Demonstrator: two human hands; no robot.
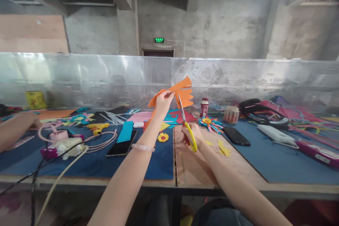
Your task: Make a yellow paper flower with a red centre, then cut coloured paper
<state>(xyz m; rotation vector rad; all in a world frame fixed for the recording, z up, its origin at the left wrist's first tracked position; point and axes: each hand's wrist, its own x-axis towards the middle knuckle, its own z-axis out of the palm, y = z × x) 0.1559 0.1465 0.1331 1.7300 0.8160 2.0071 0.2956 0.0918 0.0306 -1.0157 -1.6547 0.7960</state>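
Note:
My left hand (163,103), with a pale bracelet on its wrist, pinches a sheet of orange paper (185,98) above the table. The paper's right side has a scalloped edge and a cut running inward, with a strip slanting up. My right hand (193,135) is wrapped round the handles of yellow-handled scissors (190,136). Their blades point up and reach the lower edge of the orange paper; whether they are parted I cannot tell. Below lie a small yellow paper flower (162,137) with a red centre and yellow paper scraps (224,148).
Left are a phone (112,150) under blue paper, a yellow glue gun (97,128), cables and a power strip (63,148). Another person's hand (30,120) is far left. Right are a bottle (203,107), a jar (231,114), a black phone (236,136) and a paper flower (209,123).

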